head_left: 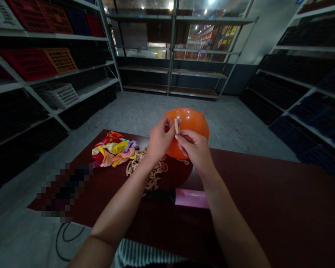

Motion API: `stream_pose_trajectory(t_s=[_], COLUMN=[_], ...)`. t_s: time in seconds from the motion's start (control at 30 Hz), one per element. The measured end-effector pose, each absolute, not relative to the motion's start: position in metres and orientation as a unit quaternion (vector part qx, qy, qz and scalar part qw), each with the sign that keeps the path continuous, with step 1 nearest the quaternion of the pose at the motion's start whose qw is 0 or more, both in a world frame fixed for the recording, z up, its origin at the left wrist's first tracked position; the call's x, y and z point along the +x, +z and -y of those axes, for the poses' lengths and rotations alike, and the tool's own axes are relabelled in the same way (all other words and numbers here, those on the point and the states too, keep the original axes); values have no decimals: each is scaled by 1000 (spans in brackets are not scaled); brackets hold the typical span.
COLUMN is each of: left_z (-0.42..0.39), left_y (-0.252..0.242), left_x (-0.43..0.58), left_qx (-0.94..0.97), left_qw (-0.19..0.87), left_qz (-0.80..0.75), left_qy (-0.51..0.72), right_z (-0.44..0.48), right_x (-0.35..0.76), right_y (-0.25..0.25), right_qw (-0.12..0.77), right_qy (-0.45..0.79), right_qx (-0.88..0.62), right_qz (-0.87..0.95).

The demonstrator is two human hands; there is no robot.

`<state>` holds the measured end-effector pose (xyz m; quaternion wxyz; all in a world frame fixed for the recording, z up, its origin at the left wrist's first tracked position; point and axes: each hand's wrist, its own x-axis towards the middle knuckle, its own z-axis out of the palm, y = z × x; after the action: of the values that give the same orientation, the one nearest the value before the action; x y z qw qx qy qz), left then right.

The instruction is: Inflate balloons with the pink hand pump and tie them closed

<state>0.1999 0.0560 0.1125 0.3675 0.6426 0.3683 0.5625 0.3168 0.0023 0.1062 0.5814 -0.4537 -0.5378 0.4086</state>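
Note:
An inflated orange balloon (191, 128) hangs in front of my hands, over the far edge of the dark red wooden table (268, 190). My left hand (160, 139) and my right hand (194, 147) pinch a short pale stem (176, 125) at the balloon's near side. It looks like the stretched balloon neck, but I cannot tell for sure. Left of my hands lies a heap of limp multicoloured balloons (113, 149). A tan link chain (147, 167) lies under my left wrist. A pink and black hand pump (191, 198) lies below my right forearm.
Metal shelves stand left, right and ahead, holding red, orange and dark crates and a white basket (61, 95). A pixelated patch (64, 191) covers the table's left part. A black cable (67, 238) lies on the grey floor.

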Motion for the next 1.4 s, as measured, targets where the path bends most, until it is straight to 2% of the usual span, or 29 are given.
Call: stream_pose_trajectory(t_s=[0.17,0.3,0.4,0.5,0.7,0.87,1.2,1.4], left_z=[-58,-58,-59,-55,-36,-29,-34,-39], left_y=[118,119,118,120,123,119,117,121], left_x=[195,192,191,191,200,209,208,202], left_qx=[599,621,701,793,858,852,811,782], left_qw=[535,548,479,349,110,29,137,267], left_qz=[-327,-301,-239,-206,-266,-334,-335,-305], left_qy=[499,473,470,456,425,402,460,474], right_z=[-4,-4,-4,-3,1,3,3,3], right_x=[320,325,330,332,327,327,330,331], right_y=[105,109,111,111,110,110,109,108], right_qw=[584,596,605,604,559,521,455,457], right_qy=[390,379,360,291,57,-23,-93,-93], right_qx=[-463,-472,-484,-511,-587,-604,-586,-573], right_qz=[541,528,519,538,583,603,664,674])
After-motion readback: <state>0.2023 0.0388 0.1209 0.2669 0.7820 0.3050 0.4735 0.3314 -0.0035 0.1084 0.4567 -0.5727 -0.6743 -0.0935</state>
